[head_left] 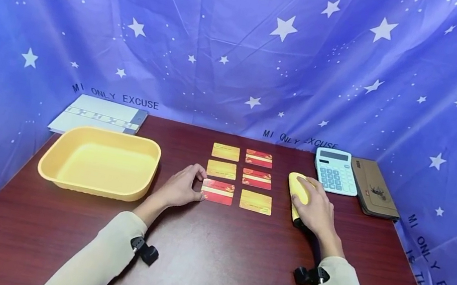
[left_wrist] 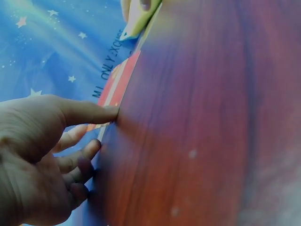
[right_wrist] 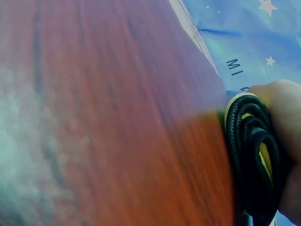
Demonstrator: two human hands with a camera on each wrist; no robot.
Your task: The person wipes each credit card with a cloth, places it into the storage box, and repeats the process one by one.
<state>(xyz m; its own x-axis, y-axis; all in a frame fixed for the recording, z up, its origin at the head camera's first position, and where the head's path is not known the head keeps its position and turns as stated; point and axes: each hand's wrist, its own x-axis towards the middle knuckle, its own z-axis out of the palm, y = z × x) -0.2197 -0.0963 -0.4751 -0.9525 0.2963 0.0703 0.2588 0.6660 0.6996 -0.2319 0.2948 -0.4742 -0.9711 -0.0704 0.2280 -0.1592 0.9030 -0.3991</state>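
In the head view, my left hand (head_left: pixel 178 186) is at the left end of a red card (head_left: pixel 219 193) lying flat on the table. Its thumb and index finger pinch the card across the near and far edges, as the left wrist view also shows (left_wrist: pixel 123 79). My right hand (head_left: pixel 317 208) grips a yellow folded bundle (head_left: pixel 296 185) on the table, palm down over it. From the right wrist, that bundle shows rolled layers with black braided edging (right_wrist: pixel 254 155); its exact kind is unclear. Beside the red card lie yellow cards (head_left: pixel 255 202) and other red cards (head_left: pixel 257 178), in two columns.
A yellow plastic basin (head_left: pixel 142 188) stands left of the cards, before a white-and-grey flat box or folder (head_left: pixel 96 111). Right of the bundle are a pale blue calculator (head_left: pixel 335 174) and a brown wallet-like case (head_left: pixel 374 188). A starry blue curtain (head_left: pixel 238 37) surrounds the dark red table (head_left: pixel 207 261).
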